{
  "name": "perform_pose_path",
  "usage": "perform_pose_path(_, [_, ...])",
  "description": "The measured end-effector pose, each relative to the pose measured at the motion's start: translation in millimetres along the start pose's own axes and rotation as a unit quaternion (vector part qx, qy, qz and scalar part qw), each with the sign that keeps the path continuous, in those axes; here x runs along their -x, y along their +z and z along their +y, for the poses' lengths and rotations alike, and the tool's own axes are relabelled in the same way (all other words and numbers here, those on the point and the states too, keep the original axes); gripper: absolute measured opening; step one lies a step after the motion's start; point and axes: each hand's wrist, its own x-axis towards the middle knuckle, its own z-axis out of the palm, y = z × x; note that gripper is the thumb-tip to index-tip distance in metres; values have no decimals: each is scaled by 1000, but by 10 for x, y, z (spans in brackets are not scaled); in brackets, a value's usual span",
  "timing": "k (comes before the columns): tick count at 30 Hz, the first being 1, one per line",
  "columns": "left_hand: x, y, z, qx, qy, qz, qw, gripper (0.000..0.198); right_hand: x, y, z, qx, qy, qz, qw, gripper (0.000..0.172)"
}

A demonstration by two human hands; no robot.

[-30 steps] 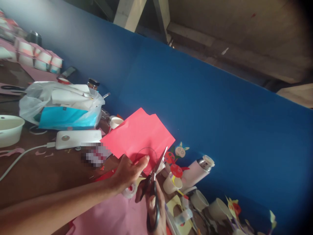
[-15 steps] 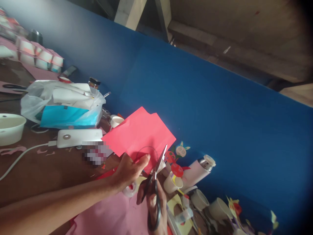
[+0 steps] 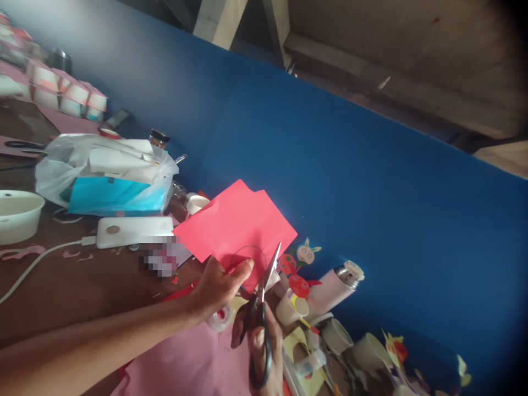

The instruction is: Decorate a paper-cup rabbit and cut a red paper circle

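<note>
A sheet of red paper (image 3: 231, 220) is pinched in my left hand (image 3: 223, 283), thumb on top near its lower edge. Beside the thumb, a dark circle outline is drawn on the sheet. My right hand (image 3: 264, 346) grips black-handled scissors (image 3: 263, 294) by their loops. Their blades point up and lie at the paper's lower right edge, close to the drawn circle. The blades look nearly closed; whether paper sits between them I cannot tell. Under both hands lies a large pink sheet (image 3: 185, 363).
A white power bank (image 3: 132, 232) with a cable and a plastic bag (image 3: 53, 170) lie at left. On the right stand a flask (image 3: 330, 294), a cup (image 3: 292, 308) with paper figures, and several more cups. A blue partition (image 3: 350, 181) rises behind.
Almost nothing differs. The hands, red paper and scissors hold nearly the same place, with only a tiny shift of the scissors.
</note>
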Motion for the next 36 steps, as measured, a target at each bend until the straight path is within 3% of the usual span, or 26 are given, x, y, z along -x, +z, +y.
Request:
perform_pose_path(7, [-68,14,-91,-1,4,-15,1000,38,-2,8,-32,-3,6,-19,1000,54])
perform_pose_path(23, [-76,7,-95,-20,0,0,1000,33,-2,0,33,-9,-5,4,1000,55])
perform_pose_path(36, [-51,-16,-49,-17,17,-28,999,35,17,-5,63,-46,2,6,999,51])
